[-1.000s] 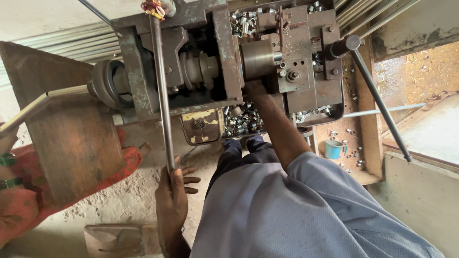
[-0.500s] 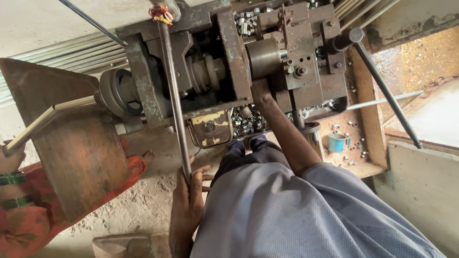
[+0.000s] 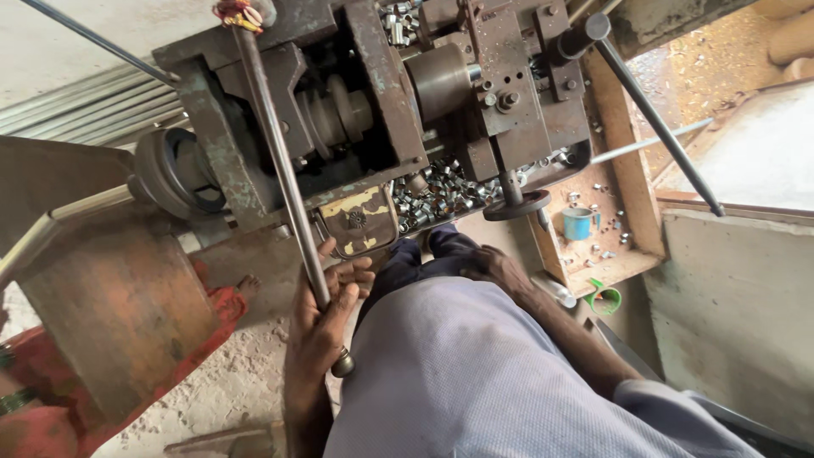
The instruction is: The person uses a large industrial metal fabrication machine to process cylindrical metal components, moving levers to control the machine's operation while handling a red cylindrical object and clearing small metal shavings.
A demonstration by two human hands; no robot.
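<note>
My left hand [image 3: 326, 318] is closed around the lower part of a long steel lever rod [image 3: 280, 161], which runs up to the top of a worn grey-brown machine [image 3: 373, 93]. A round knob [image 3: 342, 365] ends the rod just below my fingers. My right hand [image 3: 500, 267] lies on my dark trousers below the machine, away from it, with curled fingers; whether it holds anything is hidden. A heap of small shiny metal sleeves [image 3: 437, 195] fills the machine's tray above that hand.
A small handwheel [image 3: 517, 203] hangs under the machine, and a long black handle [image 3: 653, 114] slants right. A wooden tray [image 3: 632, 170] holds a blue cup [image 3: 579, 223]; a green cup [image 3: 604, 298] sits below. A rusty metal guard [image 3: 119, 305] and a person in red [image 3: 34, 407] are left.
My right hand has come back from the machine's cylinder down to my lap. My left hand stays on the lever rod. The view has moved closer to the machine.
</note>
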